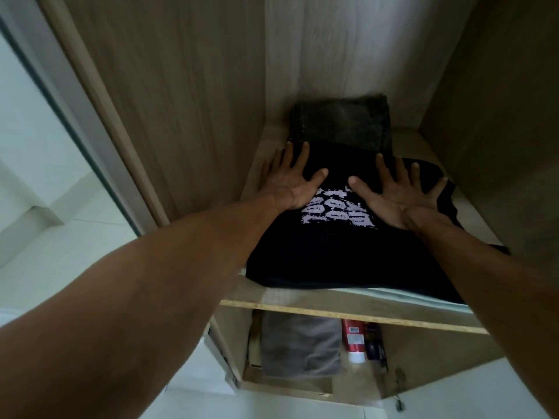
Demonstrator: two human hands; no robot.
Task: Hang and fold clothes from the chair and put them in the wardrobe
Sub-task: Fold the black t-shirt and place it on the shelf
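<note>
A folded black T-shirt (326, 252) with a pale lilac print lies on a wooden wardrobe shelf (348, 313). Behind it, toward the back wall, sits a folded dark grey denim garment (341, 122). My left hand (290, 179) lies flat with spread fingers on the shirt's far left part. My right hand (399, 195) lies flat and spread on its far right part. Both palms press down on the cloth and neither grips anything. The shirt's front edge hangs slightly over the shelf lip.
Wooden side walls (187, 116) close in the compartment left and right. Below the shelf lie a folded grey cloth (299, 346), a red tube (353, 340) and a dark packet (375, 343). A sliding door frame (60, 95) and pale floor are at left.
</note>
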